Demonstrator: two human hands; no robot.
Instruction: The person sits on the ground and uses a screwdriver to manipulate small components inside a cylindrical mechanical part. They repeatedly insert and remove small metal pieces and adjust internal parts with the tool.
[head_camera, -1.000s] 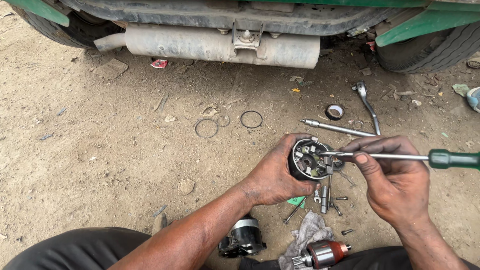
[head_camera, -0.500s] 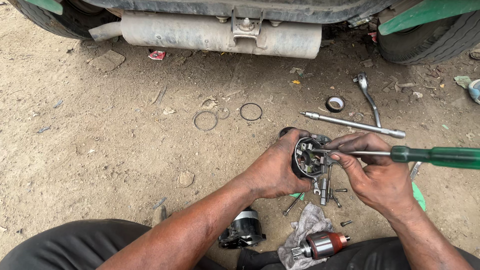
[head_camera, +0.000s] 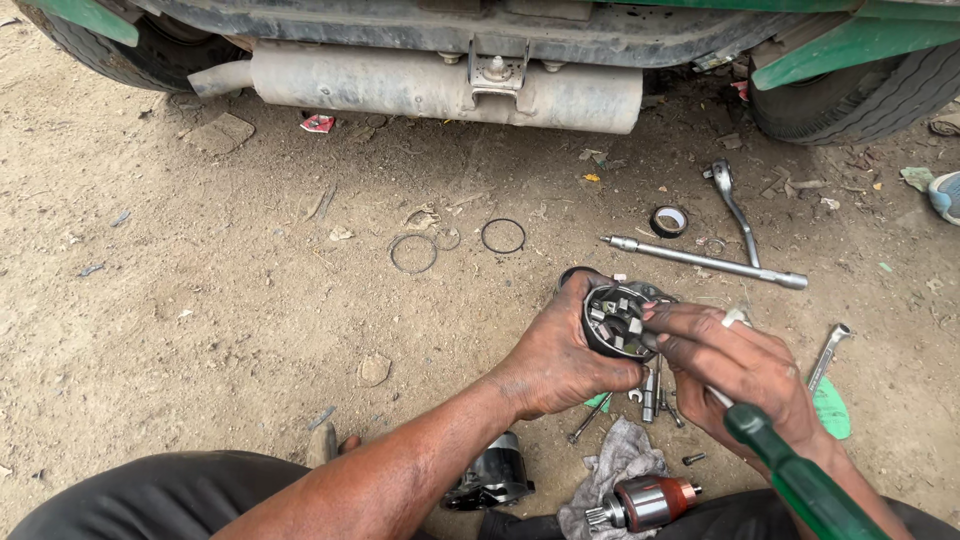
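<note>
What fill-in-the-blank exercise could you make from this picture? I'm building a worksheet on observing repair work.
1. The left hand grips a round black ____ part.
2. The right hand holds a screwdriver whose handle is ____.
3. Two thin ____ lie on the dirt ahead of the hands.
4. The copper-coloured armature lies on a grey ____ near the person's legs.

Missing words: motor; green; rings; rag

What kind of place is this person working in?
Probably an open-air roadside repair spot: bare dirt ground, the underside of a green vehicle close by, and wrenches and motor parts laid on the dirt around the hands.
</note>
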